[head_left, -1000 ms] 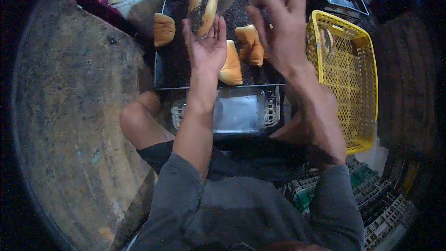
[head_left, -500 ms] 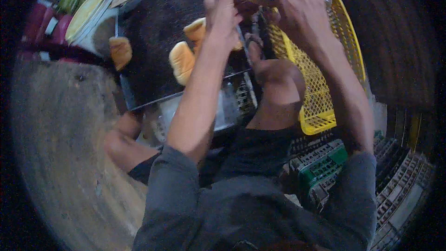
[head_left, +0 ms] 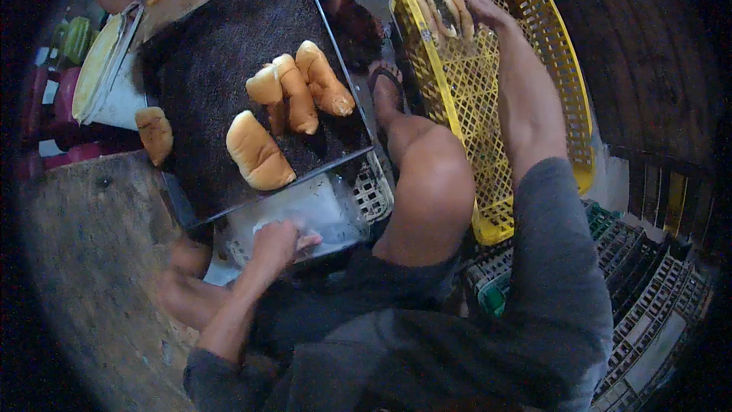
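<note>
— Well, where is the right hand (head_left: 482, 9)?
— Inside the yellow basket (head_left: 534, 91), closed around a filled bun (head_left: 448, 14).
— And the dark tray (head_left: 221, 69)?
— Beyond the left hand (head_left: 276, 243), with plain buns (head_left: 293, 103) on it. That hand rests, fingers curled, on clear bags (head_left: 305, 210) just below the tray.

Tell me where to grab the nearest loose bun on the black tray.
Take the bun across its narrow middle, coming from above. It lies flat on the tray, apart from the other buns, with both long sides free and its rounded top showing.
</note>
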`<action>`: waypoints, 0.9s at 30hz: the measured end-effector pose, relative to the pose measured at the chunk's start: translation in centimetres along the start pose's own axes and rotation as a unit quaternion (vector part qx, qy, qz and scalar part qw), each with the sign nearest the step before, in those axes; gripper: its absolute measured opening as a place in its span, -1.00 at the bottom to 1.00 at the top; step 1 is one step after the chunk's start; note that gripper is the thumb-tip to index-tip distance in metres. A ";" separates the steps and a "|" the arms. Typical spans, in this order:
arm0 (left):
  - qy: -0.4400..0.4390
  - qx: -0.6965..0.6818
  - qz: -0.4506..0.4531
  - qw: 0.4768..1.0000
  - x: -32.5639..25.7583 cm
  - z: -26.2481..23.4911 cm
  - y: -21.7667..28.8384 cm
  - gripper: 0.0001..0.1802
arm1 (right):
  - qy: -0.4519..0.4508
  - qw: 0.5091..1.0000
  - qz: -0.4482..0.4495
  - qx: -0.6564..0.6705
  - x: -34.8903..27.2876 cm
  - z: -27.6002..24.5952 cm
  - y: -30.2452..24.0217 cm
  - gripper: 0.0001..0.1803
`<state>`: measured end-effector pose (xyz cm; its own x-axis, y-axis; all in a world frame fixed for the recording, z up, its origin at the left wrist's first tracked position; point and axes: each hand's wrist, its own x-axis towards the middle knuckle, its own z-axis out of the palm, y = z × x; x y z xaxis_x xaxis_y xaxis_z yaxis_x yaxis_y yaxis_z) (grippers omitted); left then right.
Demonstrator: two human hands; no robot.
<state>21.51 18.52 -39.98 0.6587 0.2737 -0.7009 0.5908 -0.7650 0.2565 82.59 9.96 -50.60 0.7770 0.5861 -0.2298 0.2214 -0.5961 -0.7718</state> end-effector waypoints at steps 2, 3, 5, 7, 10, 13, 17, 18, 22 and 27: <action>-0.024 -0.060 -0.001 0.998 0.2 1.6 -2.0 -0.31 | -0.073 0.996 -0.005 -0.044 -0.4 -0.8 -3.6 0.14; -0.034 -0.090 0.003 0.995 0.1 2.1 -2.4 -0.31 | -0.066 0.991 -0.016 -0.111 -1.4 -0.6 -5.4 0.17; -0.046 -0.154 0.041 0.986 -0.3 0.8 -2.1 -0.43 | -0.009 0.985 -0.108 -0.132 -4.0 -0.5 -7.6 0.13; -0.011 -0.220 0.087 0.972 -2.1 0.4 -0.9 -0.49 | -0.005 0.953 -0.292 -0.075 -9.1 1.1 -12.3 0.01; 0.172 -0.290 0.114 0.935 -6.6 -3.3 3.5 -0.54 | -0.268 0.896 -0.352 -0.050 -28.0 4.3 -24.8 -0.31; 0.450 -0.247 0.141 0.847 -7.4 -6.7 6.9 -0.52 | -0.301 0.832 -0.455 -0.101 -38.0 6.4 -28.2 -0.55; 0.283 -0.621 0.086 0.726 -4.4 -4.2 4.5 -0.55 | -0.183 0.920 -0.282 0.199 -40.1 8.9 -28.8 -0.76; 0.225 -0.763 0.112 0.595 -4.2 -4.0 3.7 -0.55 | -0.215 0.919 -0.187 0.274 -40.3 9.0 -28.4 -0.83; 0.310 -0.854 0.198 0.367 -3.2 -6.3 0.4 -0.63 | -0.134 0.946 -0.101 0.277 -42.8 10.1 -28.2 -0.72; 0.506 -0.771 0.083 0.378 -5.2 -9.4 -5.5 -0.69 | -0.167 0.937 -0.159 0.261 -40.4 14.4 -32.4 -0.64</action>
<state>19.23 26.78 -31.52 0.1275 0.9760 -0.1765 -0.4426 0.2152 0.8705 35.60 13.52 -24.82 0.4736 0.8797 -0.0435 0.0243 -0.0625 -0.9978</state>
